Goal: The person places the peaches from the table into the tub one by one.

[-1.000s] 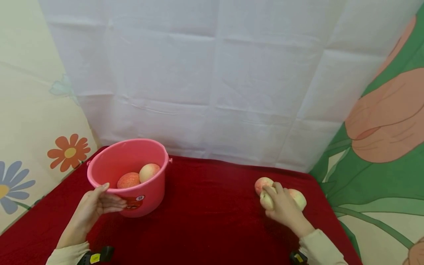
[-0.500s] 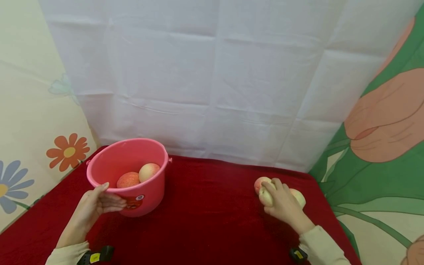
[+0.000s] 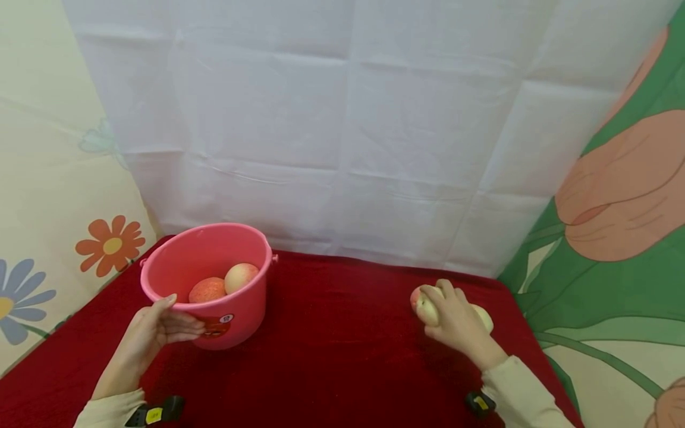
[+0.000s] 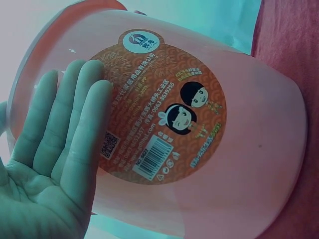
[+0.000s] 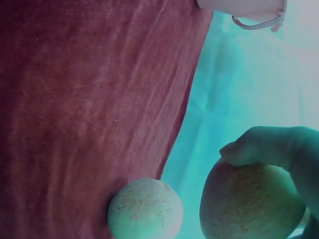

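The pink bucket stands at the left with two peaches, one redder and one paler, showing inside. At its near rim my left hand holds on, thumb over the edge and straight fingers along the outer wall. In the left wrist view those fingers lie beside the round orange label. My right hand grips a pale peach, thumb and fingers round it, also seen as the held peach in the right wrist view. A reddish peach shows just behind it.
Another pale peach lies right of my right hand, partly hidden by it. Dark red cloth covers the table. A white sheet hangs behind, and flower-patterned walls stand at both sides.
My right hand has shifted slightly up and away with the pale peach, covering more of the reddish one behind. The left hand and bucket stay where they were.
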The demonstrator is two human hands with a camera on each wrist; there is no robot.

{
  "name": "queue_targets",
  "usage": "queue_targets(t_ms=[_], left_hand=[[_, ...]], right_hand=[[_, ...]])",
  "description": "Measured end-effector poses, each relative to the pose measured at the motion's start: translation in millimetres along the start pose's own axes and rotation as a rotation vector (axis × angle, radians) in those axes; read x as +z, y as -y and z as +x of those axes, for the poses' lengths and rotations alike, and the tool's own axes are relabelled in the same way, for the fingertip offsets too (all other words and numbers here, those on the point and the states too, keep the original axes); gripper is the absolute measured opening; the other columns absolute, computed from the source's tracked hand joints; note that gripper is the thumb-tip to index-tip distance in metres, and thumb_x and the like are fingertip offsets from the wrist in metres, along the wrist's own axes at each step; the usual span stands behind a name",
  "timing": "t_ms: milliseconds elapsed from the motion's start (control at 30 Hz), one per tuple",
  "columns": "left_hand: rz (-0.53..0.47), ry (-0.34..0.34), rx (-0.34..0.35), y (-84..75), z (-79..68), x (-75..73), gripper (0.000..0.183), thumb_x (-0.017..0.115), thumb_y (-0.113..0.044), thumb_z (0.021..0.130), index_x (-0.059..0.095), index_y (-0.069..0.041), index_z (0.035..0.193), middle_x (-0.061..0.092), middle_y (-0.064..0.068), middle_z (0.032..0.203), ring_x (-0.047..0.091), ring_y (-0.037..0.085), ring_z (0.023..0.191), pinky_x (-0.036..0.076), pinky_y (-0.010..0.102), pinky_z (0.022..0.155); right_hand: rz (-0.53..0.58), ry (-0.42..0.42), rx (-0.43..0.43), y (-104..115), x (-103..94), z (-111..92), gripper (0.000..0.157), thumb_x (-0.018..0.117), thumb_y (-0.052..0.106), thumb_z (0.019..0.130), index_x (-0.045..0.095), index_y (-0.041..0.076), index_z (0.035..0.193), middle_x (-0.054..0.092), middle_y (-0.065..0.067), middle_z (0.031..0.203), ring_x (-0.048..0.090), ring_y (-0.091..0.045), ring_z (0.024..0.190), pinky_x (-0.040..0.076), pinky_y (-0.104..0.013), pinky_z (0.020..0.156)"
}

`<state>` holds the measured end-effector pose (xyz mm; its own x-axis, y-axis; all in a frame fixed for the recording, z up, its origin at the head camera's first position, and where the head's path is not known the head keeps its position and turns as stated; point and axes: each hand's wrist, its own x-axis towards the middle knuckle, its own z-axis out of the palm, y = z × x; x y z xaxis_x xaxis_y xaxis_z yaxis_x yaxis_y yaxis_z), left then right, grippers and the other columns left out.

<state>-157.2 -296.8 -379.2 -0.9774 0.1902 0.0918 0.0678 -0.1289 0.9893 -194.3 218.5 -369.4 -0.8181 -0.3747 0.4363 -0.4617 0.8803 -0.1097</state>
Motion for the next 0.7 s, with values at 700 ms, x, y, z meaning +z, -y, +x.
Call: queue_targets(t_ms=[700], left_hand=[[0.001, -0.010, -0.009, -0.8, -0.1, 1.0, 0.051, 0.026, -0.026, 0.101, 0.073, -0.014, 0.083, 0.070, 0.006, 0.078, 0.068, 0.022, 0.073, 0.055, 0.035, 0.066]], right_hand=[[-0.029, -0.007, 0.019, 1, -22.8, 15, 0.067, 0.083, 0.020, 0.056, 0.056, 0.007, 0.116, 0.046, -0.017, 0.109, 0.050, -0.038, 0.086, 0.047, -0.038, 0.049]])
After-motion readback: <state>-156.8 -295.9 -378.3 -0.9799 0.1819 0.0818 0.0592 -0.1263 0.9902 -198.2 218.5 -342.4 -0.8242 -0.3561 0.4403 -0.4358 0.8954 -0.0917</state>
